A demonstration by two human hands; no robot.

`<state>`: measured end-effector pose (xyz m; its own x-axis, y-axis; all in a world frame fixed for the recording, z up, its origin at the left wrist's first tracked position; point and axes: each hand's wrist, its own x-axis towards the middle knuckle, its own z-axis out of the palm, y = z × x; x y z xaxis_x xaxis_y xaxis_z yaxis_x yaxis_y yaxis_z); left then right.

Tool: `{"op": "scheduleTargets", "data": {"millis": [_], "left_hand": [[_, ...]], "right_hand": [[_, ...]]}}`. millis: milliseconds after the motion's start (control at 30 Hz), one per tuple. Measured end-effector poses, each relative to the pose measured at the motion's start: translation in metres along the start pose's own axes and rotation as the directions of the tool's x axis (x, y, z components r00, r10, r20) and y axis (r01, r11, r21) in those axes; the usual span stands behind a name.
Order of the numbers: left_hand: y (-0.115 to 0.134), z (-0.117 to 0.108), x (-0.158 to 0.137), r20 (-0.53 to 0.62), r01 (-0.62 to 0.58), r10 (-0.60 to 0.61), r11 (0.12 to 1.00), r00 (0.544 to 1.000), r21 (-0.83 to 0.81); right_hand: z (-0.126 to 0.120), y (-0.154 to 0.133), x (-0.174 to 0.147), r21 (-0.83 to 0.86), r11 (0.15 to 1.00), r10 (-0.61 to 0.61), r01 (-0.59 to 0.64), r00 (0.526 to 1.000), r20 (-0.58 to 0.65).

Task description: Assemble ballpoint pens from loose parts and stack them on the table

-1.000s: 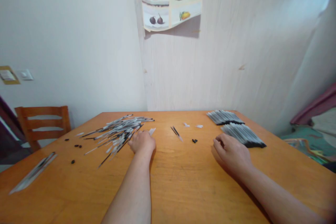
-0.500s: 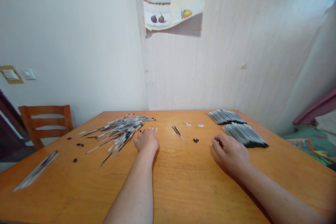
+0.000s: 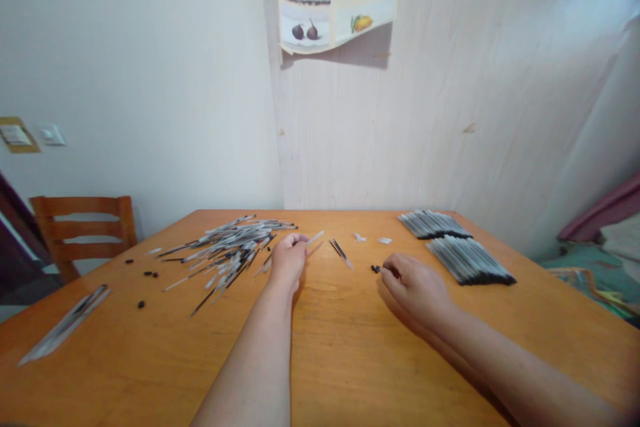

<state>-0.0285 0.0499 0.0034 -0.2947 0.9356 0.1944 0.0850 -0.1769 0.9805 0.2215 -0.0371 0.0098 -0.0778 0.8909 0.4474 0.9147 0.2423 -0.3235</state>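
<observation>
My left hand (image 3: 287,263) is closed on a thin whitish pen barrel (image 3: 315,238), whose end sticks out to the right past the fingers. Just left of that hand lies a loose heap of pen parts (image 3: 235,240), clear barrels mixed with dark refills. My right hand (image 3: 417,285) has its fingers curled together beside several small black plugs (image 3: 375,269). What its fingertips hold, if anything, is hidden. Two dark refills (image 3: 341,252) lie on the table between my hands.
Two rows of pens with black ends (image 3: 470,260) lie side by side at the right. Small white pieces (image 3: 385,241) sit near the back. A clear bag (image 3: 65,327) and black bits (image 3: 141,305) are at the left of the wooden table (image 3: 340,360). A chair (image 3: 83,227) stands beyond.
My left hand has drawn back from the heap and turned, with the pen barrel now showing in it. My right hand has moved left to the black plugs.
</observation>
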Motion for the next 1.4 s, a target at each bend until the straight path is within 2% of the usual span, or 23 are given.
{"op": "scheduleTargets", "data": {"millis": [133, 300, 600, 867, 1000, 1100, 1233, 1333, 1400], "left_hand": [[0.011, -0.001, -0.002, 0.066, 0.104, -0.087, 0.941, 0.994, -0.322], [0.02, -0.002, -0.004, 0.134, 0.179, -0.128, 0.85, 0.983, -0.496], [0.022, -0.002, -0.003, 0.069, 0.123, -0.102, 0.857, 0.992, -0.501], [0.023, -0.004, -0.002, -0.008, 0.116, -0.138, 0.864, 0.99, -0.49], [0.024, -0.004, -0.004, -0.003, 0.127, -0.159, 0.8, 0.987, -0.586], [0.026, -0.004, -0.005, 0.059, 0.185, -0.197, 0.718, 0.979, -0.671], [0.025, -0.003, -0.004, 0.086, 0.247, -0.263, 0.677, 0.961, -0.694], [0.02, -0.003, -0.003, 0.061, 0.278, -0.308, 0.734, 0.949, -0.62], [0.016, -0.001, -0.004, 0.089, 0.327, -0.333, 0.776, 0.939, -0.54]], "right_hand": [[0.015, -0.013, 0.014, 0.008, 0.999, 0.044, -0.045, 0.995, 0.091], [0.04, -0.028, 0.032, -0.03, 0.994, 0.112, -0.109, 0.98, 0.162], [0.06, -0.045, 0.071, -0.1, 0.975, 0.221, -0.201, 0.932, 0.287], [0.069, -0.044, 0.082, -0.157, 0.962, 0.264, -0.222, 0.902, 0.341], [0.07, -0.046, 0.086, -0.168, 0.955, 0.291, -0.244, 0.879, 0.378], [0.07, -0.049, 0.088, -0.171, 0.952, 0.304, -0.255, 0.859, 0.412], [0.07, -0.054, 0.085, -0.192, 0.958, 0.275, -0.215, 0.881, 0.386], [0.07, -0.053, 0.082, -0.187, 0.962, 0.255, -0.199, 0.897, 0.36], [0.069, -0.051, 0.08, -0.151, 0.966, 0.25, -0.209, 0.906, 0.342]]}}
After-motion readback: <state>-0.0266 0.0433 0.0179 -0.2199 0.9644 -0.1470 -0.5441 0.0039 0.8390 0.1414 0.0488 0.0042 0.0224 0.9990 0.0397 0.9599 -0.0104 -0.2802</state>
